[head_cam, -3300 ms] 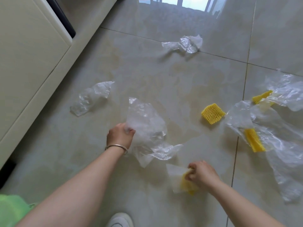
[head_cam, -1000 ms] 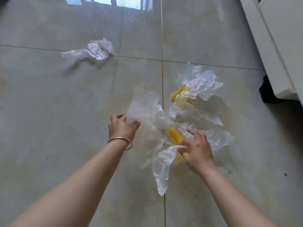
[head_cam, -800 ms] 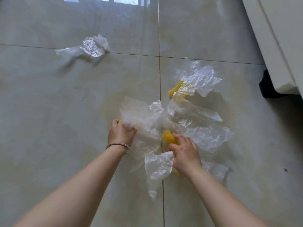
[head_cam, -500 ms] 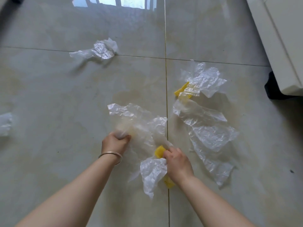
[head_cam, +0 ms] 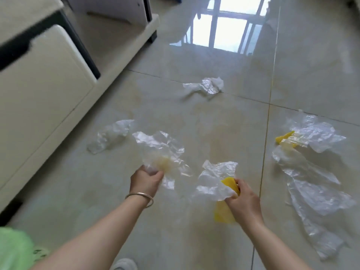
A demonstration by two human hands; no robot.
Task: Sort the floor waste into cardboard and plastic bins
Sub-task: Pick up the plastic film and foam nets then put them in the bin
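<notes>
Head view: left hand (head_cam: 145, 182) clenched round a clear bag (head_cam: 161, 151), held above the floor (head_cam: 194, 117). Right hand (head_cam: 243, 201) grips yellow cardboard (head_cam: 223, 213) plus a second clear sheet (head_cam: 214, 182). Loose plastic on floor: crumpled piece (head_cam: 206, 86) far ahead, piece (head_cam: 111, 135) by cabinet (head_cam: 39, 90), long sheet (head_cam: 315, 188) at right with yellow bit (head_cam: 284, 138) under it.

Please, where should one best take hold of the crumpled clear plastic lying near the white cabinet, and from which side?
Probably at the raised, bunched end of the crumpled clear plastic, the far part nearest the held sheet. Come from above with the left hand; the near end lies thin and flat on the floor, giving a poor grip.
</notes>
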